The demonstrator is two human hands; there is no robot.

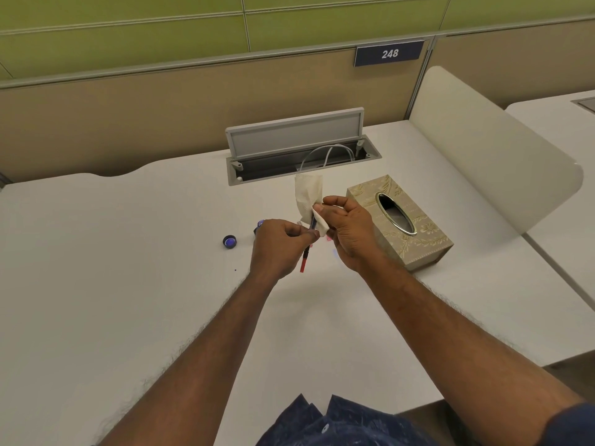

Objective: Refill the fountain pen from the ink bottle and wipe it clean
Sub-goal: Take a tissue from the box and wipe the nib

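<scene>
Tilted red-ended fountain pen (306, 257), front tip wrapped in tissue (308, 194)

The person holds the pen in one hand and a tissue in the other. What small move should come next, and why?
Probably draw the tissue along the pen's front end to wipe it. The left hand holds the pen, and the right hand already pinches the tissue around its upper end. The bottle cap lies off on the desk, so capping likely comes afterwards.

bottle cap (230, 241) left of hands, tissue box (399, 220) right
</scene>
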